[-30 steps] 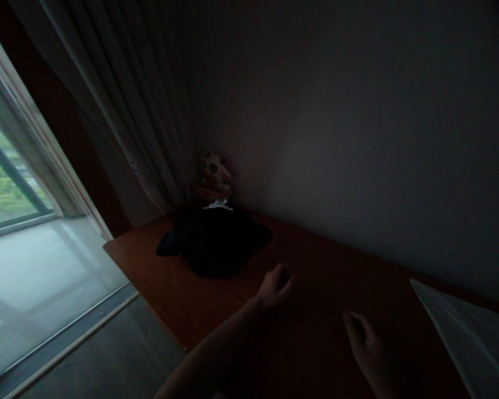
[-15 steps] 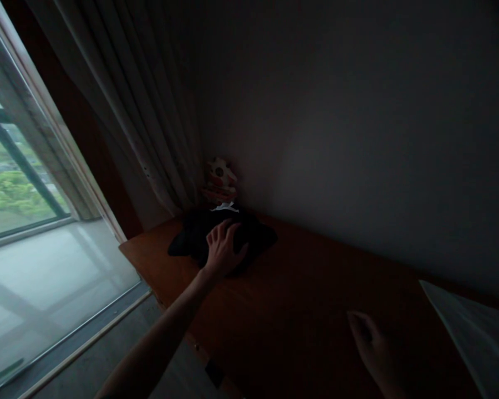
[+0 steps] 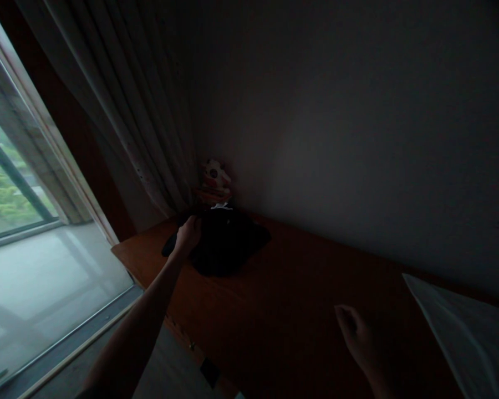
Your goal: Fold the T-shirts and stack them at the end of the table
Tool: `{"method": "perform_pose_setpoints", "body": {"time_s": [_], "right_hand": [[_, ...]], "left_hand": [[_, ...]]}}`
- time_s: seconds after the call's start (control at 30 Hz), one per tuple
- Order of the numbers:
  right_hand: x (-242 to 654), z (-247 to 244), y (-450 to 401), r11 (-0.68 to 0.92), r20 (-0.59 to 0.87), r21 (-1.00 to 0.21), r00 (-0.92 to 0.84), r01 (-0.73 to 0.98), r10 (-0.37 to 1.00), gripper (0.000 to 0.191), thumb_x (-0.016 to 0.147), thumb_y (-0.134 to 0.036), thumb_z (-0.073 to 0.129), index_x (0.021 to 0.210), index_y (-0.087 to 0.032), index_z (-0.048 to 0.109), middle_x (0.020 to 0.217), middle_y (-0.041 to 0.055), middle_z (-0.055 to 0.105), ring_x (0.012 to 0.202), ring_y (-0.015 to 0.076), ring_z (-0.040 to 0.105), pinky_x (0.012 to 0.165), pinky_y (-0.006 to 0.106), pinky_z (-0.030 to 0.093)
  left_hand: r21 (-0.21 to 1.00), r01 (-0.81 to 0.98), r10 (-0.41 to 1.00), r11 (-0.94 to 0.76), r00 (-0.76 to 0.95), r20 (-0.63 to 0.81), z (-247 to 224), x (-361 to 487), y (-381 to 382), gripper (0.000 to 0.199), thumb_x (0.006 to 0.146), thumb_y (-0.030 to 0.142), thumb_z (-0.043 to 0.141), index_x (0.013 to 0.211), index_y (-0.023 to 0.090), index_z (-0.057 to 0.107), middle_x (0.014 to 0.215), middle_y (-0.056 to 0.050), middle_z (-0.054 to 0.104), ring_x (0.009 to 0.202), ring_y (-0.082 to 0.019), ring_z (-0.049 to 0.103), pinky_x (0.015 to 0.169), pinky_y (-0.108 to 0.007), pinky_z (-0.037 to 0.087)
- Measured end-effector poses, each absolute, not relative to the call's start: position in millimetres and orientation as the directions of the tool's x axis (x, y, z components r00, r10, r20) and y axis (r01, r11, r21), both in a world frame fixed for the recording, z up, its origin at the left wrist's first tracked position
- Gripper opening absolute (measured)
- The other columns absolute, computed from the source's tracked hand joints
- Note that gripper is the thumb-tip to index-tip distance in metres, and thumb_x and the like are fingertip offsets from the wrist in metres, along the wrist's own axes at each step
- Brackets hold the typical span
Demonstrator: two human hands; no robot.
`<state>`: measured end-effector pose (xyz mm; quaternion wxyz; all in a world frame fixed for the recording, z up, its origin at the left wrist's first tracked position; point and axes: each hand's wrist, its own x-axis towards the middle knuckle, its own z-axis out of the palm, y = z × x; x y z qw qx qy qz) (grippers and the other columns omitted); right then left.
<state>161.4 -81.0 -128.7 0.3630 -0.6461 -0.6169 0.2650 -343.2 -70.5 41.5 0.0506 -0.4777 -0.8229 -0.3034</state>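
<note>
Dim room, low light; detail poor in the shadows.

Left hand [image 3: 188,235] at the centre-left of the frame, arm stretched far forward; fingers curled onto the left edge of a dark cloth bundle [image 3: 224,244]; looks closed on the fabric, though the gloom hides how firm the grip is.

Dark cloth bundle lies at the far left end of the table [image 3: 299,299], just right of that hand and touching it; heaped, soft, rumpled, black or near black; long axis roughly left to right across the frame, a flap trailing toward the left under the hand; a small white patch at its far edge.

Right hand [image 3: 357,338] at the lower right of the frame, well apart from the bundle; fingers loosely open, holding nothing, over bare table; the left hand is by far the nearer to the cloth.

Table: reddish-brown wood, smooth, matt in this light; runs diagonally from centre-left to lower right.

Behind the bundle, in the corner: a small stuffed toy [image 3: 215,178], pale with dark spots, upright against the wall.

Curtain [image 3: 141,122], pale, pleated, hanging at the upper left; window [image 3: 20,210] at the left edge, greenery outside.

Pale flat sheet [image 3: 466,332] at the lower right corner, smooth; material cannot tell.
</note>
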Motion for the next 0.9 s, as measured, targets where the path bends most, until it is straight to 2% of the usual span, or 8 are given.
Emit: {"method": "perform_pose_setpoints", "body": {"time_s": [0.1,0.2,0.33,0.5,0.6,0.67,0.77,0.9], "right_hand": [[161.5,-130.7,-80.6,0.02,0.093,-0.82,0.099,0.572,0.991,0.056,0.079,-0.073,0.048,0.095,-0.025,0.071,0.102,0.0131,0.079,0.096,0.0331,0.074,0.086,0.047,0.056],[160.8,-131.3,-81.1,0.028,0.105,-0.845,0.113,0.535,0.988,0.055,0.079,-0.073,0.05,0.095,-0.025,0.071,0.106,0.0137,0.078,0.098,0.0323,0.073,0.086,0.045,0.056],[159.2,-132.2,-81.4,0.002,0.1,-0.869,0.172,0.495,0.98,0.063,0.078,-0.078,0.054,0.104,-0.022,0.068,0.102,0.0132,0.077,0.096,0.031,0.073,0.084,0.043,0.056],[157.7,-132.9,-82.9,0.106,0.152,-0.958,0.157,0.267,0.976,0.076,0.084,-0.075,0.056,0.137,-0.021,0.051,0.125,0.0166,0.07,0.111,0.0297,0.069,0.09,0.042,0.056],[156.8,-132.1,-85.1,0.171,0.185,-0.978,0.124,0.121,0.975,0.08,0.086,-0.073,0.056,0.147,-0.022,0.043,0.142,0.0178,0.061,0.127,0.0304,0.062,0.1,0.045,0.053],[155.0,-132.6,-86.1,0.166,0.189,-0.974,0.15,0.152,0.97,0.082,0.082,-0.069,0.066,0.147,-0.024,0.045,0.15,0.0155,0.055,0.137,0.0314,0.054,0.109,0.048,0.047],[151.4,-135.5,-86.3,0.149,0.211,-0.947,0.201,0.283,0.957,0.082,0.076,-0.06,0.075,0.145,-0.025,0.048,0.152,0.0136,0.053,0.141,0.0329,0.049,0.116,0.054,0.039],[151.0,-139.1,-84.0,0.18,0.268,-0.914,0.21,0.364,0.94,0.058,0.082,-0.053,0.067,0.131,-0.023,0.061,0.134,0.0136,0.067,0.126,0.032,0.061,0.11,0.052,0.044]], "left_hand": [[0.588,0.781,0.666,0.21,-0.555,0.499,62.9,-331.3,-58.7,0.034,0.104,0.034,0.031,0.112,0.017,0.06,0.099,-0.01,0.069,0.089,-0.022,0.065,0.075,-0.03,0.048],[0.709,0.687,0.528,-0.16,-0.547,0.649,85.7,-300.9,-48.2,0.024,0.102,0.034,0.04,0.101,0.018,0.058,0.087,-0.003,0.062,0.079,-0.016,0.057,0.072,-0.025,0.046],[0.646,0.601,0.5,-0.47,-0.422,0.756,104.0,-233.1,-43.9,0.025,0.103,0.04,0.044,0.105,0.019,0.057,0.088,0.0,0.059,0.08,-0.013,0.055,0.074,-0.022,0.046],[0.593,0.493,0.742,-0.637,0.184,0.645,67.8,-135.2,-55.9,0.032,0.105,0.04,0.045,0.123,0.018,0.059,0.107,-0.007,0.07,0.095,-0.017,0.066,0.085,-0.027,0.051],[0.522,0.419,0.653,-0.743,0.627,0.425,13.3,-95.4,-65.5,0.029,0.102,0.037,0.054,0.123,0.02,0.063,0.122,-0.011,0.071,0.111,-0.023,0.067,0.096,-0.035,0.052],[0.444,0.384,0.549,-0.81,0.764,0.34,-25.3,-82.9,-69.3,0.027,0.1,0.036,0.058,0.121,0.021,0.064,0.124,-0.011,0.071,0.115,-0.025,0.066,0.1,-0.038,0.051],[0.328,0.425,0.533,-0.844,0.738,0.413,-67.8,-82.1,-71.2,0.025,0.098,0.031,0.057,0.12,0.021,0.064,0.12,-0.011,0.072,0.114,-0.025,0.066,0.099,-0.039,0.052],[0.219,0.531,0.543,-0.819,0.594,0.594,-83.4,-97.7,-72.8,0.036,0.093,0.035,0.063,0.127,0.022,0.06,0.127,-0.012,0.068,0.12,-0.027,0.061,0.101,-0.044,0.05]]}}
